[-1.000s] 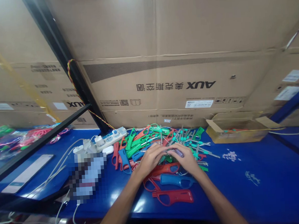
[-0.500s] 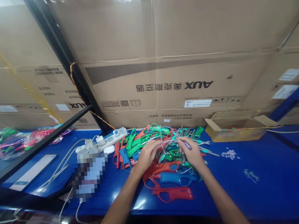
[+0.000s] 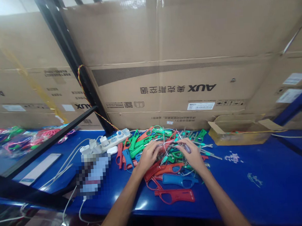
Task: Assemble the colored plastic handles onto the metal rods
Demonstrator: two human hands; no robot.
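Note:
Both hands work close together over a heap of gas-lighter parts. My left hand is closed at the left of the heap, its fingertips pinched by a reddish piece and thin white wires; what it grips is too small to make out. My right hand is closed around a small screwdriver with a dark purple handle, its thin shaft angled up and left. Below the hands lie a red lighter casing and a blue lighter casing. Green casings and metal lighter tubes spread behind and right.
A white power strip with plugs and a pixelated phone are on the left. An open carton stands back right. Small pale bits lie on the blue table. A black metal frame rises at left, before large cardboard boxes.
The view has tilted up slightly and shifted left. My hands stay over the heap, and the screwdriver in my right hand now stands a little steeper.

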